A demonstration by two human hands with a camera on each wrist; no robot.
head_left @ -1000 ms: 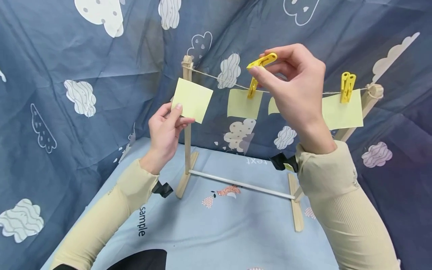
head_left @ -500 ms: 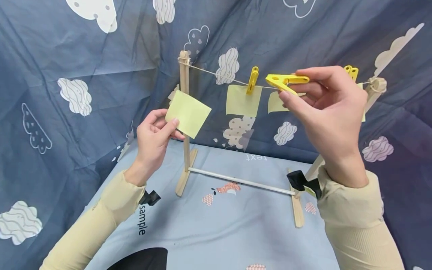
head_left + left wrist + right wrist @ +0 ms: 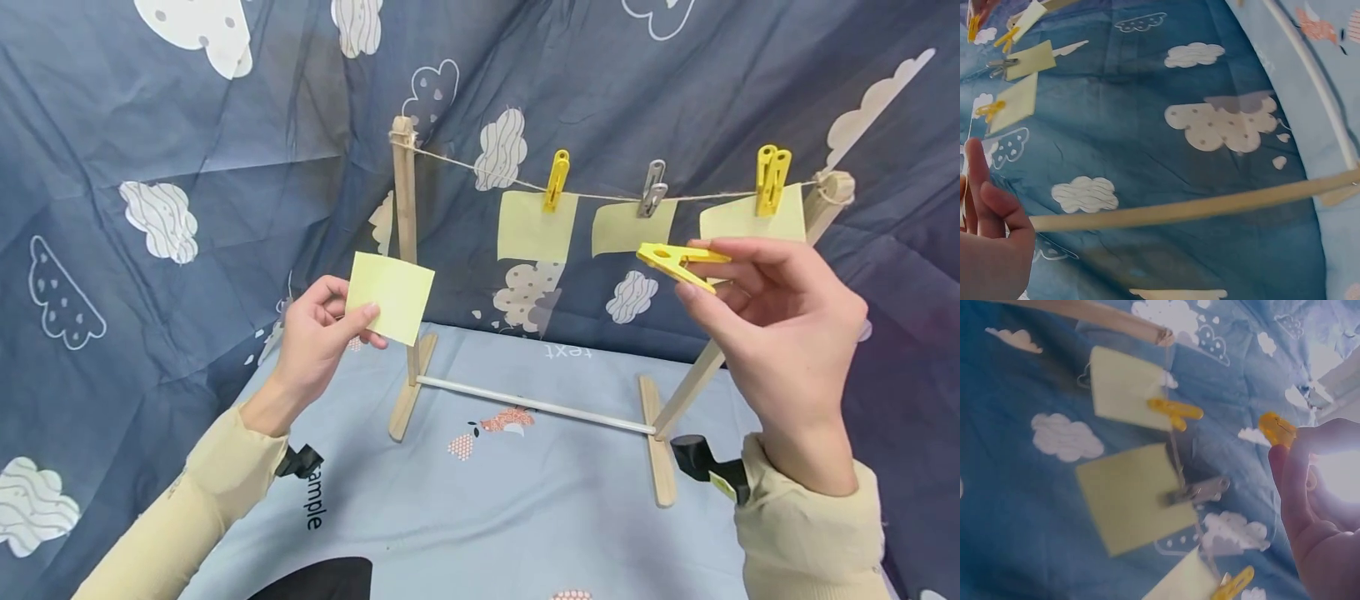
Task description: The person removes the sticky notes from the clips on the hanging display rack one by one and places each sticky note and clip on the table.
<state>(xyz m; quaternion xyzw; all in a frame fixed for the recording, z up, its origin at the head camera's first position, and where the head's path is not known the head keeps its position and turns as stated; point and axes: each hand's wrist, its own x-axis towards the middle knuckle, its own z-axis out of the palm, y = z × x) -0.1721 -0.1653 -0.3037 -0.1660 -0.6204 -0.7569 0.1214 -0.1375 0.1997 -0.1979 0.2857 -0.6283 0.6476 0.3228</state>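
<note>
My left hand (image 3: 318, 333) pinches a yellow sticky note (image 3: 390, 296) by its lower left part, in front of the rack's left post. On the right, my right hand (image 3: 787, 325) holds a yellow clothespin (image 3: 678, 258) by its handles, its tip pointing left, below and apart from the string (image 3: 600, 197). Three notes hang along that string: one under a yellow clothespin (image 3: 557, 182), one under a grey clothespin (image 3: 652, 190), one under another yellow clothespin (image 3: 772, 181). My right hand covers the lower part of the rightmost note (image 3: 738, 218) in the head view.
The wooden rack has a left post (image 3: 405, 200), a right post (image 3: 693, 387) and a white lower rod (image 3: 525, 404). It stands on a light blue cloth (image 3: 487, 517). Dark blue cloud-patterned fabric (image 3: 262, 125) hangs behind. A black shape (image 3: 318, 579) lies at the front edge.
My right hand has drawn down and right from the string with the clothespin, uncovering the grey clothespin. My left hand has moved down and left with the sticky note.
</note>
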